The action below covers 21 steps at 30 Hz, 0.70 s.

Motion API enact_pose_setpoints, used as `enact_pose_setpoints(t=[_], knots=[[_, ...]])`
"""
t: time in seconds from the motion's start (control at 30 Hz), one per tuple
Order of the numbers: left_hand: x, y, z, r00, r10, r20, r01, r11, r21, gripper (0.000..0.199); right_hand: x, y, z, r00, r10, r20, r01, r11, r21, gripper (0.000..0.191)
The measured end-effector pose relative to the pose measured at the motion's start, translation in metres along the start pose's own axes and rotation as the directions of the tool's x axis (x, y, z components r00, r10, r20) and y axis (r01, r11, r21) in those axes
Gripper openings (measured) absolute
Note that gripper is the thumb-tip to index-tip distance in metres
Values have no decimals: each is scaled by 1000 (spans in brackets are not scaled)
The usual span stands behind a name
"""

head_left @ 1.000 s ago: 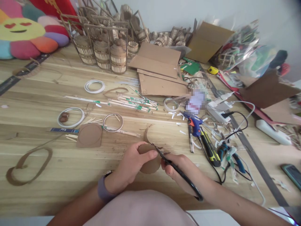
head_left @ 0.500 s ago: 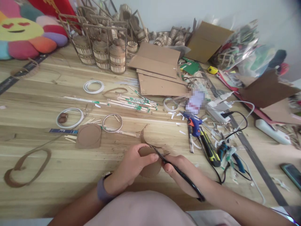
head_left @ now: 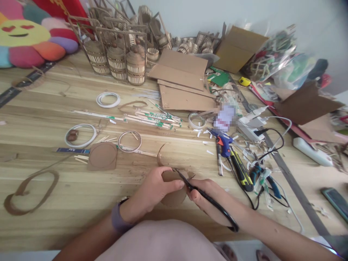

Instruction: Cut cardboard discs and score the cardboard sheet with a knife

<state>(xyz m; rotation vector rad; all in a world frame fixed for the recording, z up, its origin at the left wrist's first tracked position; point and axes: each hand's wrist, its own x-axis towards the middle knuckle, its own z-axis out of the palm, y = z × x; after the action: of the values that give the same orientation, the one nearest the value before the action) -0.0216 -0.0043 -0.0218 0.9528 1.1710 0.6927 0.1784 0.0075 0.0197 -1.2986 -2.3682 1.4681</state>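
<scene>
My left hand is closed on a round piece of cardboard, its thumb lying across the top face. A pair of black-handled scissors sits in my right hand, whose fingers are wrapped round the handles. The blades rest at the far edge of the cardboard disc, close to my left thumb. Beyond them a thin curled cardboard strip stands up from the edge. Part of the disc is hidden under my left fingers.
A glue gun, a utility knife and pliers lie to the right. Cardboard sheets and small slatted buckets stand at the back. On the left are a cardboard square and tape rolls.
The scissor blades look more closed at the disc's edge. The curled strip beyond them has shifted slightly left. Both hands stay almost in place.
</scene>
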Motion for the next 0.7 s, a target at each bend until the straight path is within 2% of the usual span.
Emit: enact_pose_setpoints(t=[0.23,0.47,0.6,0.7], knots=[[-1,-4,-1,1000,-5,30,5,1000,-3,33,-2,1,7,999,-7,-43,8,1000,28,70],[0,-1,-2,999,-36,-15,36,999,31,42,-2,4,8,999,1,-42,0,1000,27,72],[-1,1,-1,998,1,55,-2,1000,20,36,-1,7,6,1000,-17,-25,18,1000,17,68],[-2,2,-1,997,-26,74,25,1000,17,34,0,8,7,998,-55,-28,55,998,23,64]])
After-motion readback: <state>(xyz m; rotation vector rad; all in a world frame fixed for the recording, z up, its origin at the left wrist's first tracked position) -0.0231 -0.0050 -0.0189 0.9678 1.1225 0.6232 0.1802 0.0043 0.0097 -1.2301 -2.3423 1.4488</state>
